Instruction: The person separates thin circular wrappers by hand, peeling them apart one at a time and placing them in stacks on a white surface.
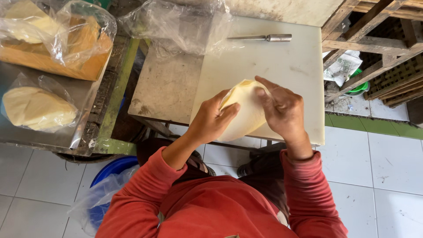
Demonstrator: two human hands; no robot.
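While held, pale dough sheet.

Soft, even daylight, faint shadows, mild glare on the plastic bags, sharp focus, slight wide-angle bending at edges.

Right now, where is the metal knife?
In the head view, the metal knife lies at the far edge of the white cutting board, beyond both hands, beside the clear plastic sheet.

Hands hide much of the pale dough.
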